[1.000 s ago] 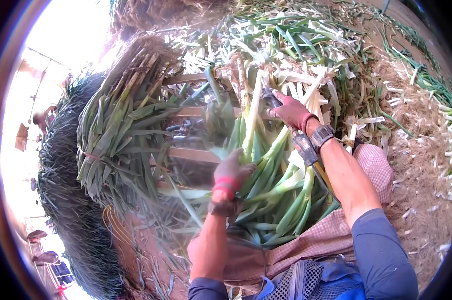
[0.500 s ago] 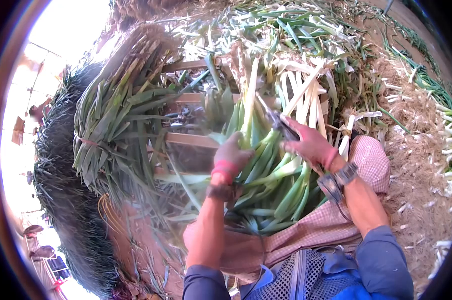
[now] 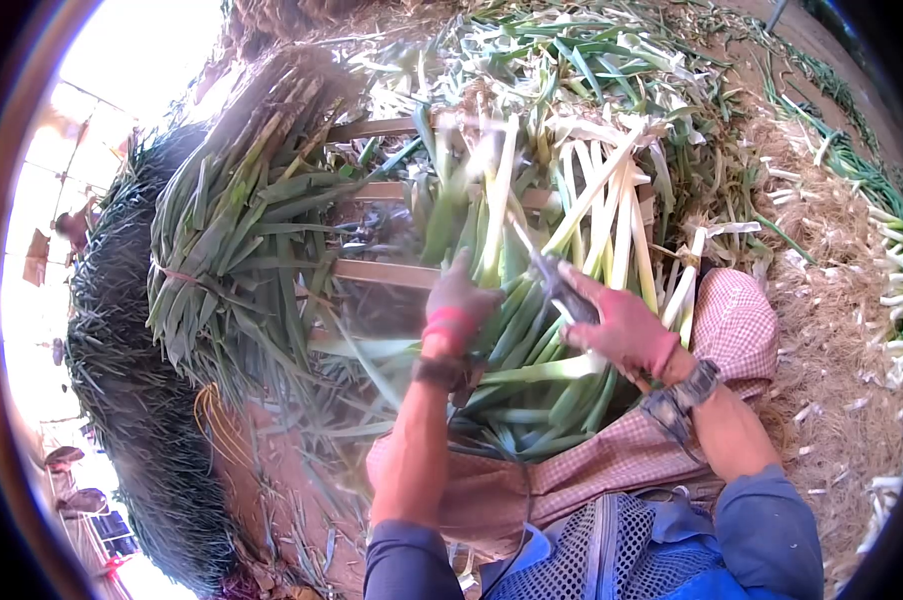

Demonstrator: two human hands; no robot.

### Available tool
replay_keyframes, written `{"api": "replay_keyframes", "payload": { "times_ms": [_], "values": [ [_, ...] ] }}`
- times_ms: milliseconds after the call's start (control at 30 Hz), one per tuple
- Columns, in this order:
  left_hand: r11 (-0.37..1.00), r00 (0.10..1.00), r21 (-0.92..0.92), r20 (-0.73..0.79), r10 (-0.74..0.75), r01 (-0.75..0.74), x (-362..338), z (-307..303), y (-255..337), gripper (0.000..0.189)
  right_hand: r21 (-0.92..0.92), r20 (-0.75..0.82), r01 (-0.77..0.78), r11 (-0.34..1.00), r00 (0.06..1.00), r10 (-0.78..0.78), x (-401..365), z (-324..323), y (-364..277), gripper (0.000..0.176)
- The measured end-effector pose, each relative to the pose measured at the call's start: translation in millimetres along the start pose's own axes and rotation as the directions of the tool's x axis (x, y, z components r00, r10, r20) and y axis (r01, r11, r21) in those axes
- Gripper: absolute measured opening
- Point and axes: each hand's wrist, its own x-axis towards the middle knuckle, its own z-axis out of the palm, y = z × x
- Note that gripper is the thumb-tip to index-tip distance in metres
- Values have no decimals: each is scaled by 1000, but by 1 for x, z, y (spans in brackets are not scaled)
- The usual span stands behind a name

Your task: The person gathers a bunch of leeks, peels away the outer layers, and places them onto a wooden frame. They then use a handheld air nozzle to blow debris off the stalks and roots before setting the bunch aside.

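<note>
My left hand, in a dirty glove with a red cuff, is closed around a green onion whose upper part is smeared by motion. Gripped in my right hand, also gloved, is a dark air blow gun with a thin metal nozzle pointing up and left toward that onion. Just beyond the hands, a pale onion stalk stands nearly upright. White stalks lean in a bunch to the right. Below and between my hands, loose green leaves lie across my lap.
A tied bundle of green onions leans at left, by wooden slats. Behind it runs a long dark-green stack. Peeled leaves are heaped at the back. Root trimmings cover the ground at right, beside a row of onions.
The onion at my left hand has shifted and its upper part is now blurred. My right hand has moved slightly down, and the white stalks on the right have spread.
</note>
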Motion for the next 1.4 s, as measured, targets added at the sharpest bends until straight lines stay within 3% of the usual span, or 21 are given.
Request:
{"api": "replay_keyframes", "payload": {
  "times_ms": [67,167,267,333,433,500,533,600,633,667,733,800,900,1033,1133,1167,1200,1233,1267,1333,1400],
  "values": [
    [999,1000,40,-9,-5,5,-1,2,1,92,-32,-57,37,999,998,-39,23,-8,3,92],
    [998,998,-54,49,-26,29,-1,-2,7,84,-39,-62,-104,994,993,101,56,-32,-13,91],
    [995,992,-92,122,-33,45,1,-6,9,76,-36,-180,-53,998,983,46,73,-31,2,91],
    [963,991,-260,125,-40,72,3,-1,6,70,-36,-167,-69,997,984,62,57,-26,9,92],
    [915,988,-399,151,9,53,6,5,4,66,115,-100,65,991,994,-54,3,-18,12,96],
    [885,988,-460,154,2,70,0,7,11,64,86,53,82,993,995,-87,-31,-23,11,95],
    [850,988,-520,156,-2,84,-5,9,16,62,86,52,81,993,995,-86,-40,-23,12,95],
    [776,970,-616,242,20,137,-28,8,43,61,227,-116,110,968,990,-85,-53,-27,12,91],
    [776,965,-620,255,61,115,-32,28,39,60,215,-72,18,976,997,-3,-55,-36,6,87],
    [814,948,-573,303,100,97,-41,34,45,68,214,-74,17,977,997,-2,-54,-36,11,87],
    [992,952,-68,282,118,-103,-61,25,77,66,179,-72,120,977,992,-108,-51,-34,23,88],
    [963,968,219,227,104,-155,-65,53,77,43,179,-20,22,984,1000,-19,-52,-42,16,87],
    [954,970,259,226,91,-149,-62,58,80,43,80,-200,163,983,969,-144,-46,-34,40,87],
    [984,985,154,162,60,-86,-44,56,73,44,156,-57,-61,986,996,71,-61,-39,39,87],
    [988,990,72,47,133,-136,-33,62,51,42,340,-83,-6,940,996,37,-73,-36,37,87],
    [964,988,-265,152,36,6,-28,56,47,39,342,-83,-4,940,996,35,-76,-35,38,87],
    [816,960,-550,281,-21,179,-27,41,50,35,360,-77,5,933,997,24,-79,-35,40,88],
    [731,960,-645,274,-53,225,-29,24,51,28,380,-71,16,925,997,12,-82,-35,43,89],
    [690,949,-700,309,59,185,-23,10,39,30,386,-74,19,922,997,10,-85,-33,48,89],
    [498,935,-835,334,123,233,-26,-4,16,39,430,-97,89,898,994,-52,-88,-29,60,87],
    [106,867,-920,392,306,379,-31,-16,4,46,491,-75,88,867,995,-58,-90,-32,65,87]
  ]
}}
